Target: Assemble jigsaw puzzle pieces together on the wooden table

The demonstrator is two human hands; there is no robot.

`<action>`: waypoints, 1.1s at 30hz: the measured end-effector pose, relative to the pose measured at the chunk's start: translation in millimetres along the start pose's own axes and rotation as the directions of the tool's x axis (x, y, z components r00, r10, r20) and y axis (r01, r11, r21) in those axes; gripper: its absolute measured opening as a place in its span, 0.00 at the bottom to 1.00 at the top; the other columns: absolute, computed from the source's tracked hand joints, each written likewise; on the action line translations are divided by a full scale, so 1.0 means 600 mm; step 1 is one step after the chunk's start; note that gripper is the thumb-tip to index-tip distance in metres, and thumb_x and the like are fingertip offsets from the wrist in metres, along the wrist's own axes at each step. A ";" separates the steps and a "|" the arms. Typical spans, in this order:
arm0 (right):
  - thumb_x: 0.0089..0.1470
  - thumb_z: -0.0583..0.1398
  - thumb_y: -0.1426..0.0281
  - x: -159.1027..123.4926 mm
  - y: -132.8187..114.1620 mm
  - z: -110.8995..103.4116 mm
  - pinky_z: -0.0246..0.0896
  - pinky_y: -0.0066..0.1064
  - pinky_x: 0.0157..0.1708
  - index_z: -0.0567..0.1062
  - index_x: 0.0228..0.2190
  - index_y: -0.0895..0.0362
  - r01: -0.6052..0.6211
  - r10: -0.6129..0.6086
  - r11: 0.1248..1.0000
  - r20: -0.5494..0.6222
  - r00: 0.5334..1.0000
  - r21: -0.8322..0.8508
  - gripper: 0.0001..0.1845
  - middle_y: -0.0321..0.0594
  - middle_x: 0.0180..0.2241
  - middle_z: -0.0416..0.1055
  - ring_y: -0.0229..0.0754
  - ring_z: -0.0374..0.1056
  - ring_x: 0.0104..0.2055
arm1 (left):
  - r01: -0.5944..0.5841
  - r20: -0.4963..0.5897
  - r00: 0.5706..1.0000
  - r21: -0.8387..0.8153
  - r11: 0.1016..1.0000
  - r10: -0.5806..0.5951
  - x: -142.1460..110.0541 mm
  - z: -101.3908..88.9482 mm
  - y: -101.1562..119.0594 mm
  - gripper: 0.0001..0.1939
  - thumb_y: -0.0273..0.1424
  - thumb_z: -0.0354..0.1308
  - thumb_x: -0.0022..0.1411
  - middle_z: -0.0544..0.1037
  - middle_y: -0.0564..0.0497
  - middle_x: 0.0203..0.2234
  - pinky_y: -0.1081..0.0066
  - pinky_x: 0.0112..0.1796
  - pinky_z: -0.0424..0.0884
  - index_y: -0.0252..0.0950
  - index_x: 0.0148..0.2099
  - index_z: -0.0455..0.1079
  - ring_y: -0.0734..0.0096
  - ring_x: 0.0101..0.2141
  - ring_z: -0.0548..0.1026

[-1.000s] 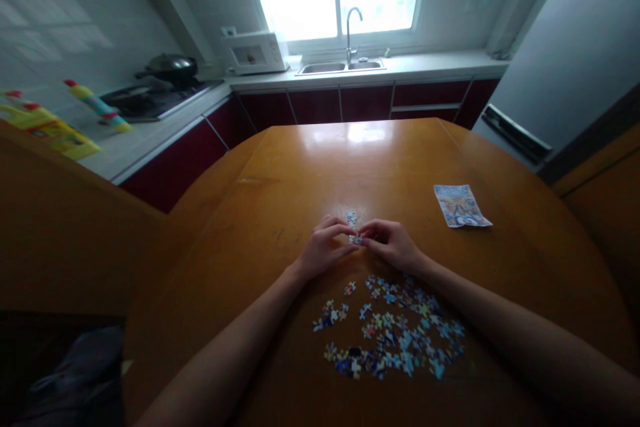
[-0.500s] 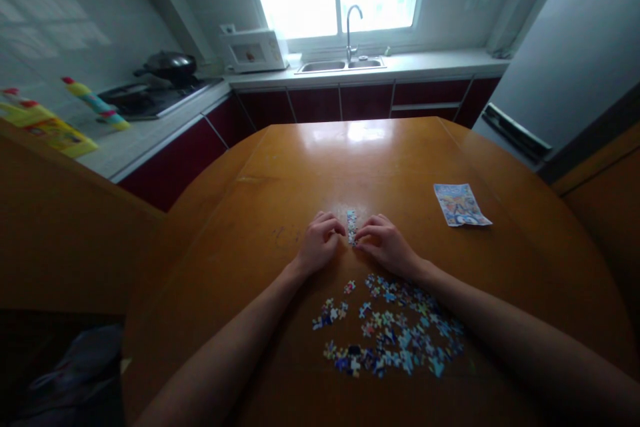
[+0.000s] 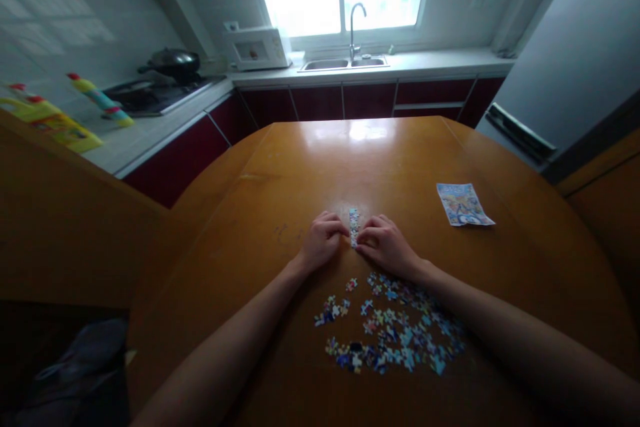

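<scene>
A narrow strip of joined jigsaw pieces [image 3: 354,221] lies upright in my view on the wooden table, between my two hands. My left hand [image 3: 323,238] rests at its left side, fingers curled together, the tips at or very near the strip's edge; whether they hold anything is hidden. On the other side, my right hand [image 3: 385,243] pinches with thumb and fingers at a jigsaw piece [image 3: 355,245] at the strip's near end. Closer to me, many loose jigsaw pieces [image 3: 407,337] are spread out, with a small group [image 3: 331,310] to their left and a single piece [image 3: 351,285] above.
A creased picture sheet [image 3: 465,205] lies to the right on the wooden table [image 3: 280,173]. Beyond the table are a counter with a sink [image 3: 325,65], a microwave [image 3: 257,49], a stove with a pan [image 3: 175,63] and yellow bottles [image 3: 60,127]. A fridge [image 3: 560,47] stands right.
The view has shifted slightly. My hands stay around the strip; the left fingers look a little closer to its edge, and the strip looks straighter.
</scene>
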State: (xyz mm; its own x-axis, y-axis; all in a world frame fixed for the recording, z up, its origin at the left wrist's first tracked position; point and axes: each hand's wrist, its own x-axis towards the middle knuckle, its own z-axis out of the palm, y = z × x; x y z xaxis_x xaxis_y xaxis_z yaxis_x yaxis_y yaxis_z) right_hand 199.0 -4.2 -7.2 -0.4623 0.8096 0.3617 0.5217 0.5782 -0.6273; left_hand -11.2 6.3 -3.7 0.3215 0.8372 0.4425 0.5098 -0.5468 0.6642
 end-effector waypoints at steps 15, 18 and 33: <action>0.57 0.62 0.71 0.005 0.005 -0.001 0.61 0.34 0.38 0.80 0.29 0.55 -0.097 0.127 0.971 -0.129 0.984 0.220 0.06 0.40 0.31 0.73 0.43 0.67 0.37 | -0.075 0.084 0.994 0.011 0.997 0.074 -0.001 0.001 -0.002 0.18 0.13 0.54 0.54 0.75 0.52 0.25 0.67 0.38 0.65 0.38 0.29 0.80 0.70 0.32 0.69; 0.57 0.61 0.67 0.012 0.012 -0.004 0.57 0.32 0.29 0.78 0.26 0.57 -0.189 0.256 0.924 -0.170 0.952 0.332 0.10 0.38 0.25 0.71 0.40 0.64 0.28 | -0.095 0.112 0.989 0.025 0.995 0.092 -0.001 0.001 -0.001 0.20 0.12 0.53 0.54 0.75 0.52 0.27 0.67 0.39 0.65 0.40 0.30 0.80 0.70 0.33 0.69; 0.50 0.63 0.60 0.022 0.025 -0.023 0.62 0.34 0.34 0.80 0.25 0.58 -0.307 0.449 0.763 -0.124 0.885 0.569 0.13 0.42 0.27 0.77 0.43 0.69 0.31 | -0.075 0.074 0.995 0.047 0.996 0.072 -0.002 -0.001 0.004 0.19 0.14 0.52 0.55 0.74 0.51 0.27 0.67 0.38 0.65 0.40 0.30 0.80 0.69 0.34 0.69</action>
State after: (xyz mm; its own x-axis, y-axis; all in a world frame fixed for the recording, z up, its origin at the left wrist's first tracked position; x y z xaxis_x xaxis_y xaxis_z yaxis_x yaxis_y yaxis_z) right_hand 210.8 16.4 -2.5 -0.0860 0.9885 0.1243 0.1318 0.1350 -0.9820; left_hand -10.9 4.0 -2.6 0.4157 0.7945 0.4428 0.5209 -0.6070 0.6002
